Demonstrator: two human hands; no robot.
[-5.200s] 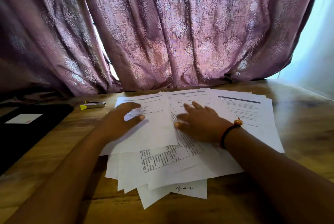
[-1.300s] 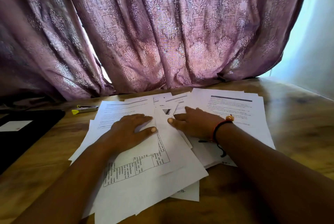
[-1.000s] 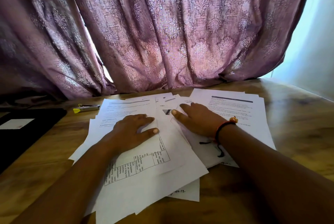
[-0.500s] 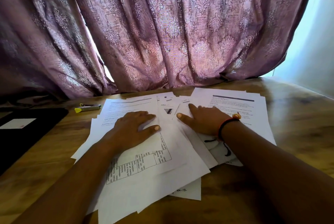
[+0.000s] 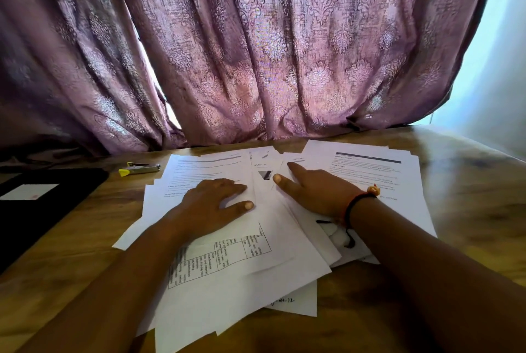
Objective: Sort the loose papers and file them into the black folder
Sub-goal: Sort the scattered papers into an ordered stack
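Observation:
Several loose white printed papers (image 5: 273, 273) lie fanned out and overlapping on the wooden table (image 5: 469, 210). My left hand (image 5: 212, 204) presses flat on the left group of sheets, fingers spread. My right hand (image 5: 316, 190), with a black cord bracelet at the wrist, lies flat on the right group, fingers pointing up and left. A printed table shows on a sheet just below my left hand. The black folder (image 5: 37, 207) lies shut at the table's left edge, with a white label on its cover.
A yellow-tipped metal stapler (image 5: 139, 168) lies behind the papers, between them and the folder. A purple patterned curtain (image 5: 256, 54) hangs close behind the table's far edge. Bare wood shows at the right and along the front edge.
Since the earliest frame both hands have spread the pile apart, the left group sliding left. Over the last second my right hand slid a little up and right; my left hand stays put.

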